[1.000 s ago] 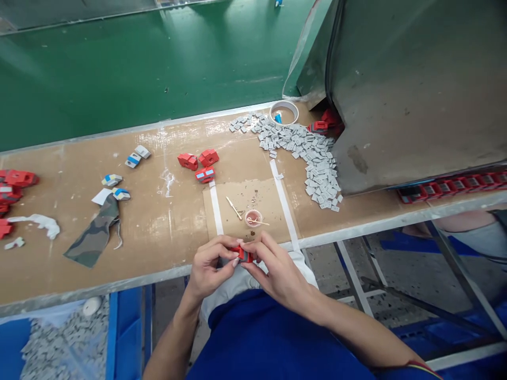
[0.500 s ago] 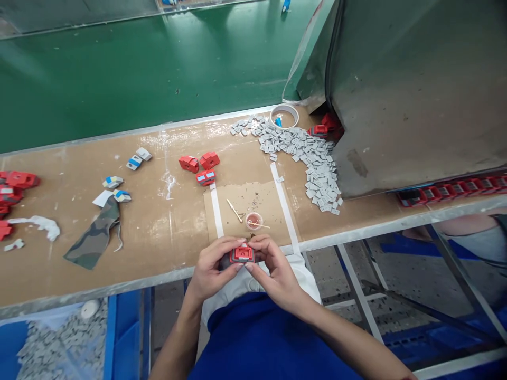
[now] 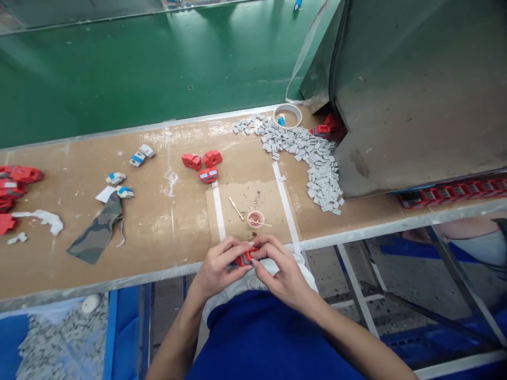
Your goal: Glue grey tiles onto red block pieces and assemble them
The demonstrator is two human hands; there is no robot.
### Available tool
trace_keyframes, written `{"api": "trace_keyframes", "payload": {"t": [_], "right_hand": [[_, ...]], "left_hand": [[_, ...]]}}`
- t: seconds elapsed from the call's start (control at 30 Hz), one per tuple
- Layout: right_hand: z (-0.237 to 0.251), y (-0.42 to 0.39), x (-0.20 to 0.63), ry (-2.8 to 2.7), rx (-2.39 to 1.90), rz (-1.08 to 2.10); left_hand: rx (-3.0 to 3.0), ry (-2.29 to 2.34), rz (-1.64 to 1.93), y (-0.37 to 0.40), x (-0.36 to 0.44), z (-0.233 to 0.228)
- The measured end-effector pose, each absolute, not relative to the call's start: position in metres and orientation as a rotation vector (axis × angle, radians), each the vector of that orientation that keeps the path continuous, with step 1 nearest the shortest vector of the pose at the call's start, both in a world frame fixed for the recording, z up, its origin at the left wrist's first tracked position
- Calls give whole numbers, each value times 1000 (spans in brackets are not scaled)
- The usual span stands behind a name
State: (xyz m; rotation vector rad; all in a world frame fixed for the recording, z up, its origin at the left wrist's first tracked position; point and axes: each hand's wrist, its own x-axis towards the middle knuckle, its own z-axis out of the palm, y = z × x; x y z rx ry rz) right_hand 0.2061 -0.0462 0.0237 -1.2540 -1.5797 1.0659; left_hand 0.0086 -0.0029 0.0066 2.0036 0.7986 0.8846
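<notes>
Both my hands meet just below the bench's front edge, over my lap. My left hand [image 3: 217,268] and my right hand [image 3: 279,269] pinch one small red plastic housing [image 3: 245,257] between their fingertips; fingers cover most of it. Just beyond, on the brown bench [image 3: 158,232], stands a small round cup [image 3: 255,218] with a thin stick in it, and a second stick [image 3: 236,208] lies to its left. Three more red housings [image 3: 202,162] sit farther back.
A heap of small grey pieces [image 3: 312,155] runs from a tape roll [image 3: 287,114] to a grey metal housing [image 3: 415,89] on the right. Red parts [image 3: 16,184] lie far left, a camouflage cloth [image 3: 97,229] and blue-grey parts [image 3: 119,182] at mid-left. A row of red parts [image 3: 451,192] lines the right.
The red housing, face-up between my fingers half a second ago, has been turned and is now mostly covered by my fingertips. My hands stay in the same spot.
</notes>
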Motion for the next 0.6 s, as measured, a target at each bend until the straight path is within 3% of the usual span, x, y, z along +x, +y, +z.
{"api": "trace_keyframes", "payload": {"t": [0.43,0.6], "right_hand": [[21,-45,203,-1522,-1255,1185],[38,-52,248,-1497,-1226,1309]], "left_hand": [[2029,762,863,1,4,7],[1890,831,942,6,-1,2]]}}
